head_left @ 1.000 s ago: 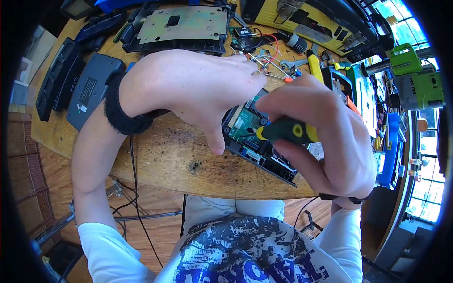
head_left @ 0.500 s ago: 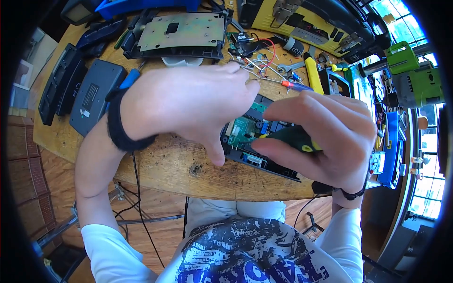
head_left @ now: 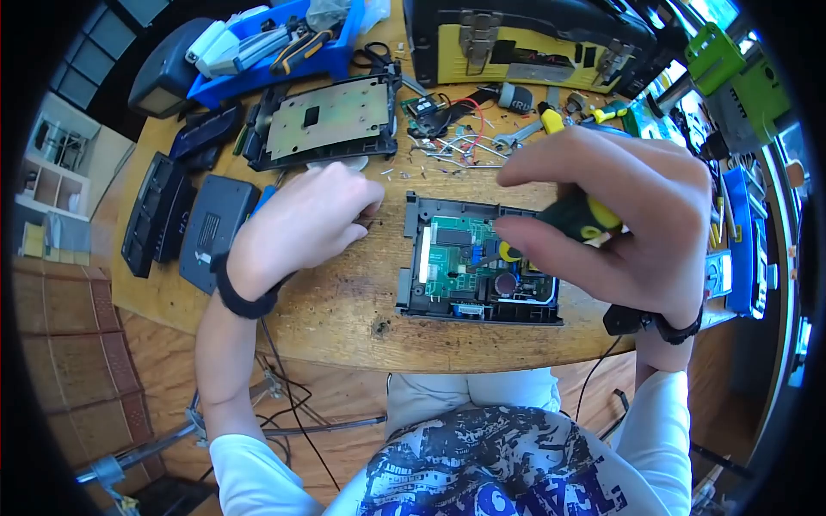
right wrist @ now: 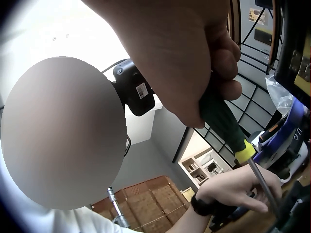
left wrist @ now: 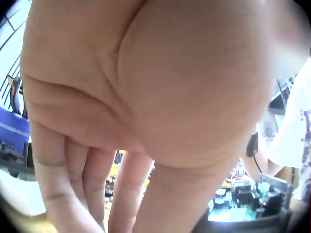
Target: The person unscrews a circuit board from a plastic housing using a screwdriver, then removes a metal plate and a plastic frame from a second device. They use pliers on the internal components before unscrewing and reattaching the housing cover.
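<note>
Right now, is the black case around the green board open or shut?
Open: the green circuit board lies exposed inside the black case, with no cover over it.

- A workshop, its wooden table (head_left: pixel 344 297) scarred and pitted.
- A yellow-and-black toolbox (head_left: pixel 533 62) and a blue bin (head_left: pixel 345 57) of tools stand at the back.
- Loose wires (head_left: pixel 469 155) and a wrench (head_left: pixel 520 131) lie beyond a bare circuit board (head_left: pixel 443 268).
- A green power tool (head_left: pixel 757 103) at the right.

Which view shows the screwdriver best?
The right wrist view: there the screwdriver shows much of its green handle, its yellow collar and metal shaft. In the head view, the right grip partly covers it; the left wrist view doesn't show it.
</note>
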Motion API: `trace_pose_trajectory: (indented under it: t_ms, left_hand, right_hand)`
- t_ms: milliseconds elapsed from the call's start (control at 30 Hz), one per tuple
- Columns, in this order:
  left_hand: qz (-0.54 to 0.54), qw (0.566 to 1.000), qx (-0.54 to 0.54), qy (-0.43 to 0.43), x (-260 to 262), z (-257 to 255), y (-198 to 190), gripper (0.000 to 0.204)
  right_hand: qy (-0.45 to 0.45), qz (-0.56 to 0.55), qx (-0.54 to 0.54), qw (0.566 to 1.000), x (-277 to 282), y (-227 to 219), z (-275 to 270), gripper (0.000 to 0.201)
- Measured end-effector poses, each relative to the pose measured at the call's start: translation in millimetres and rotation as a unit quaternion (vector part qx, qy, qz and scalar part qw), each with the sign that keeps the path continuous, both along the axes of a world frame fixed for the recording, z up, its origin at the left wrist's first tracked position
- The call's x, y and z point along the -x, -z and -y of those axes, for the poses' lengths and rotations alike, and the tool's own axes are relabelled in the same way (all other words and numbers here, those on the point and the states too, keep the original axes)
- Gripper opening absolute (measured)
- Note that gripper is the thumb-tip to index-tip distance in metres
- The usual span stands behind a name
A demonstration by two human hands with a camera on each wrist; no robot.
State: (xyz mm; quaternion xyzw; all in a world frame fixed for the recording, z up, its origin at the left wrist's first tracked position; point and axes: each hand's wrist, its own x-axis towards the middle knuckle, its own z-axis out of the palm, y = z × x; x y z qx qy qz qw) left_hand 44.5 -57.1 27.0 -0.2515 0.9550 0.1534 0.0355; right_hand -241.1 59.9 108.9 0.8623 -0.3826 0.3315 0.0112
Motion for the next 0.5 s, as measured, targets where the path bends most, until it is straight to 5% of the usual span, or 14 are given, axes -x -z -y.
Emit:
trace_pose_trajectory:
  t_ms: [267, 500]
  left_hand:
    - [-0.083, 0.996, 0.004, -0.023, 3, -5, 10, 0.012]
    - [-0.108, 0.988, -0.071, -0.083, 26, -13, -30, 0.008]
  right_hand:
    - [0.015, -0.009, -0.021, 1.0, 7, 5, 1, 0.03]
    - [0.011, -0.005, 0.03, 0.999, 18, 9, 11, 0.028]
